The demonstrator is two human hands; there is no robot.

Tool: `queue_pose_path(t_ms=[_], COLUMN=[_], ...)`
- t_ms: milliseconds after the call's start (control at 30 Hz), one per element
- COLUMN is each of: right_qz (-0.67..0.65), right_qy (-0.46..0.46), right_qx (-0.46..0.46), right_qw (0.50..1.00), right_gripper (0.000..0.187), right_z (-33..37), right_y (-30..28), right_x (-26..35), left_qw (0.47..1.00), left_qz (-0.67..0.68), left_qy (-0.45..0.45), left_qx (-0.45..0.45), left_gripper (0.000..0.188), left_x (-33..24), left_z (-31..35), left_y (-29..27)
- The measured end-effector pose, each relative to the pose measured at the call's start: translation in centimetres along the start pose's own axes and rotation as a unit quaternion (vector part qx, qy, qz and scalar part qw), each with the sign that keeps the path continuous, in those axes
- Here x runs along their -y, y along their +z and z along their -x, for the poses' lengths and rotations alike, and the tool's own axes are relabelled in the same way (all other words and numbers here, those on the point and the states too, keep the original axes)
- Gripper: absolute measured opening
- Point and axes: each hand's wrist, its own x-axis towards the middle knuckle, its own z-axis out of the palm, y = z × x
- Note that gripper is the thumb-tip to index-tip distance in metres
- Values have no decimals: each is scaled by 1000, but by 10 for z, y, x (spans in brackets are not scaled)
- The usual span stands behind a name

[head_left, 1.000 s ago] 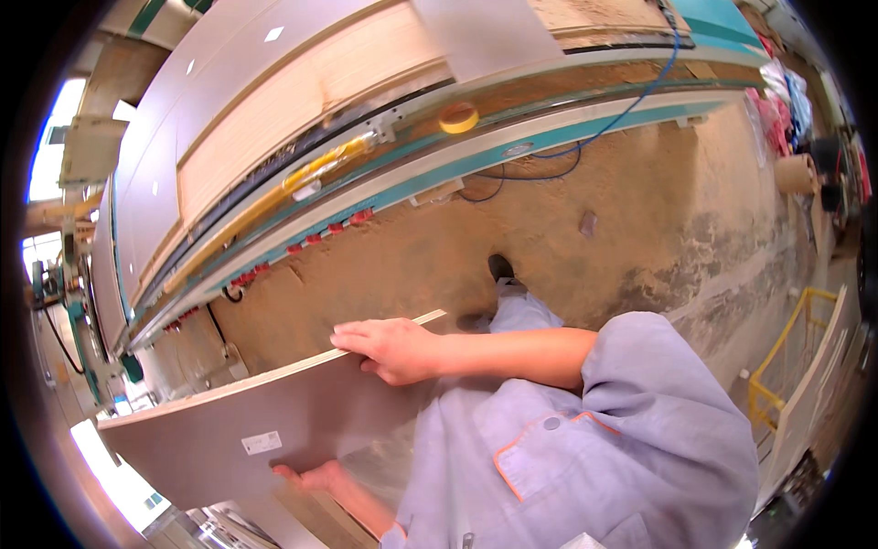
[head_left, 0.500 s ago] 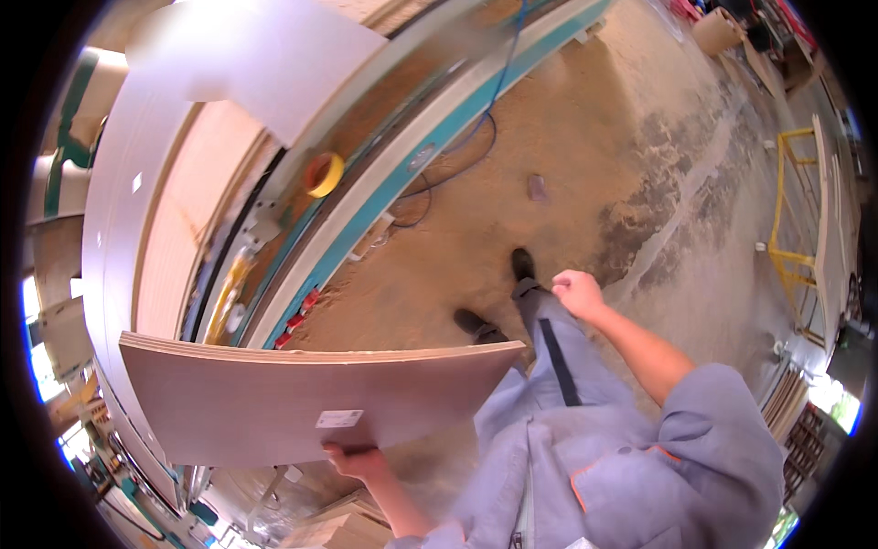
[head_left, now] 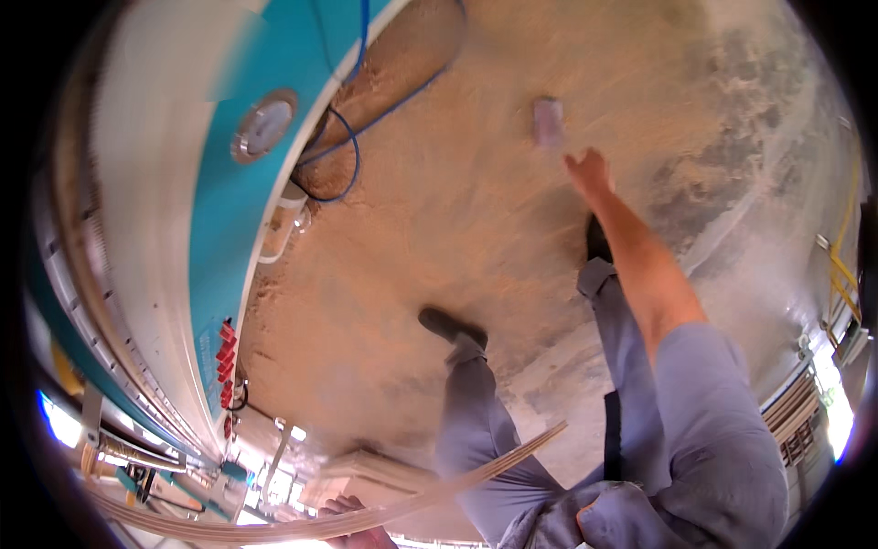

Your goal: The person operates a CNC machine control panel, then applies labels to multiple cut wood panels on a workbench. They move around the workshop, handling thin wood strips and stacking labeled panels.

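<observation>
Several thin boards in a stack (head_left: pixel 457 488), seen almost edge-on, stretch across the lower left. My left hand (head_left: pixel 358 532) is wrapped round them near the bottom edge, its fingertips showing just beyond their edge. My right arm is stretched down and forward over the floor. At its end my right hand (head_left: pixel 591 170), fingers parted and holding nothing, is close to a small greyish-purple rectangular piece (head_left: pixel 549 123) lying on the dusty floor. A gap shows between hand and piece.
A white and teal machine (head_left: pixel 215 220) with a round dial and red knobs runs along the left. Blue hoses (head_left: pixel 393 105) trail from it onto the floor. Stacked brown sheets (head_left: pixel 370 476) lie beyond the boards. A yellow frame (head_left: pixel 843 274) stands far right.
My view has tipped down toward the floor as I bend. The boards have turned edge-on and dropped lower in view. My right hand has moved from beside my leg toward the small piece.
</observation>
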Motion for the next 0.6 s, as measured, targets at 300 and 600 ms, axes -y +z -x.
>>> queue_pose_path(t_ms=[300,600], right_qz=[56,-301], right_qy=[-80,-235], right_qx=[-64,129], right_qw=[993,915], right_gripper=[51,21], right_z=[-114,50], right_y=[78,-25], right_x=[35,16], left_qw=[984,979], left_qz=[8,-161], left_qy=[-69,6], left_qx=[162,-122], left_gripper=[46,72], left_x=[34,-7], left_z=[-7,47], left_y=[-12,102])
